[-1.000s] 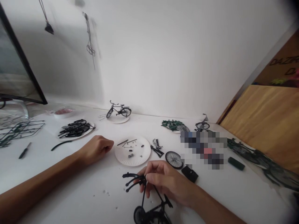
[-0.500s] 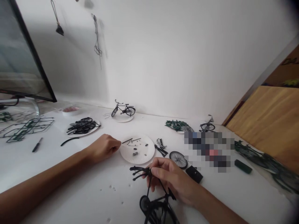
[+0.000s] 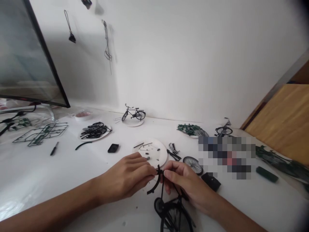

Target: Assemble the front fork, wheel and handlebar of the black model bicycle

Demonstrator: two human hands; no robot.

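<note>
A black model bicycle (image 3: 172, 209) stands on the white table, its front wheel and frame low in the view. My right hand (image 3: 184, 180) is shut on its frame just below the handlebar. My left hand (image 3: 126, 177) reaches in from the left, with the fingertips pressed at the curved black handlebar (image 3: 157, 179). Any small piece between those fingertips is hidden. Just behind both hands lies a paper plate (image 3: 161, 154) holding small black and grey parts. A spoked model wheel (image 3: 193, 165) lies near my right hand.
A finished model bicycle (image 3: 133, 113) stands on a plate by the wall. Another plate (image 3: 106, 134) holds black parts. Green sprues (image 3: 41, 133), a small black piece (image 3: 113, 148), a black block (image 3: 211, 182) and a pixelated patch (image 3: 227, 158) lie about. A monitor (image 3: 24, 54) stands at the left.
My left hand has moved from beside the paper plate to the handlebar. The bicycle is held a little higher and the view has turned left. A small black piece now shows where my hand was.
</note>
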